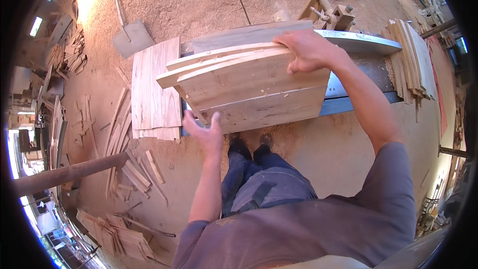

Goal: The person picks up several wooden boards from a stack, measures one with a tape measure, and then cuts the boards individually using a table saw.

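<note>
The metal desk (373,65) runs left to right ahead of the person; the board stack (249,74) is over it, long axis also crosswise, broad face tilted toward the body. The right hand (306,52) is nearer, gripping the upper edge toward the right end; the left hand (206,132) is open by the lower left corner, contact unclear. Flat boards (157,87) crowd the left side, upright planks (411,62) the right; a shovel (132,37) lies beyond.
</note>
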`<action>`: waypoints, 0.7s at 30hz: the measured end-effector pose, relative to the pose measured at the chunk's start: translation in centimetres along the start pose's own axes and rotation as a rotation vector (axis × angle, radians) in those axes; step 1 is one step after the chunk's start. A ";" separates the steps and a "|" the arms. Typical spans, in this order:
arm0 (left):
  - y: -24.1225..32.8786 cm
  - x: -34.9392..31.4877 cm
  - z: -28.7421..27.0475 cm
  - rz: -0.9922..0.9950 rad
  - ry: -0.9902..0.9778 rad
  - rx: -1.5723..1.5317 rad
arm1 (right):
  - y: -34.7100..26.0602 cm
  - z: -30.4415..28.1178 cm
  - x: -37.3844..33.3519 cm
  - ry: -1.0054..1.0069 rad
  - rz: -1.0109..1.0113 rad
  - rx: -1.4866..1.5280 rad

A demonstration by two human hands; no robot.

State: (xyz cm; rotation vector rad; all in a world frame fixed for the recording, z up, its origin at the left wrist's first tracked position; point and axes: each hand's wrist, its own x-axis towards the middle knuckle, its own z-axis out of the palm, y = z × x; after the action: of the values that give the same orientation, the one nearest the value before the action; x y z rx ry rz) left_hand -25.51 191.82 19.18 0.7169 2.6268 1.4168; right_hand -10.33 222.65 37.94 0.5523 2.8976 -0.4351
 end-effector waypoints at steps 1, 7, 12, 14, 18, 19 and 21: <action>-2.5 1.2 0.6 0.027 0.068 0.019 | -0.5 0.0 0.9 -0.013 -0.013 0.000; -2.5 10.8 0.5 -0.223 -0.469 -0.573 | 2.9 1.6 3.2 0.171 -0.127 -0.192; -5.7 13.7 1.8 -0.272 -0.535 -0.595 | 6.0 9.0 0.6 0.757 0.263 -0.024; -5.2 13.8 2.1 -0.314 -0.566 -0.611 | 9.8 16.1 -2.7 0.834 0.606 0.431; -5.2 14.9 1.8 -0.401 -0.626 -0.771 | 10.1 20.6 -4.2 0.577 0.668 1.719; -5.3 15.3 1.7 -0.426 -0.658 -0.797 | 10.3 21.1 -4.1 0.627 0.661 1.717; -5.5 15.3 2.0 -0.454 -0.673 -0.810 | 10.5 22.4 -4.0 0.734 0.650 1.709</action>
State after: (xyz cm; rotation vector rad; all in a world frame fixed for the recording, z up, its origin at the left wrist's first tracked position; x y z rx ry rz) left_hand -40.60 197.44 15.96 0.3533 1.4086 1.5373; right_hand -0.44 223.66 14.93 1.9407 1.6641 -2.8876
